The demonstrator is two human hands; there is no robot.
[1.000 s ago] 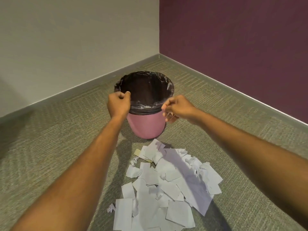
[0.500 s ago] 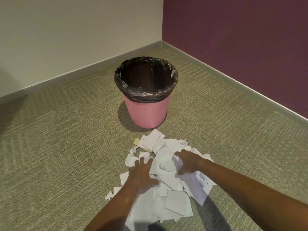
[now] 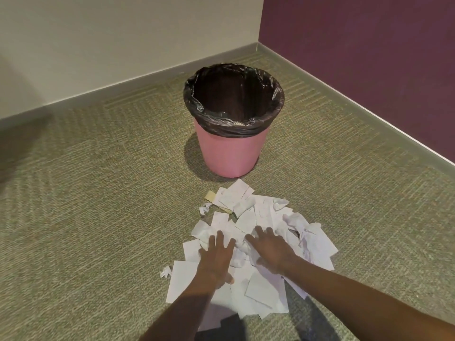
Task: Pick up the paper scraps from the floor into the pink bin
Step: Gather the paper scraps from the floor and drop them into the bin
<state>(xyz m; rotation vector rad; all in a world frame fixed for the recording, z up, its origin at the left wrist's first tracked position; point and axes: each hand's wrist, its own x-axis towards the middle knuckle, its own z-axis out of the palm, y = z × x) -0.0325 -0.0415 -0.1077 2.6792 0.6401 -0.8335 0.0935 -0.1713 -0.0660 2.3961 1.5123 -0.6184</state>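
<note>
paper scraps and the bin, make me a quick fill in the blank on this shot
1. The pink bin has a ____ liner bag.
2. The bin stands ____, not tipped over.
3. The left hand and right hand both rest on the ____.
Missing: black; upright; paper scraps.

on my feed the left grip is a bare hand; behind it the left forearm is bare to the frame's bottom edge. the right grip is bare as well, and behind it the right forearm is uncovered to the corner.
</note>
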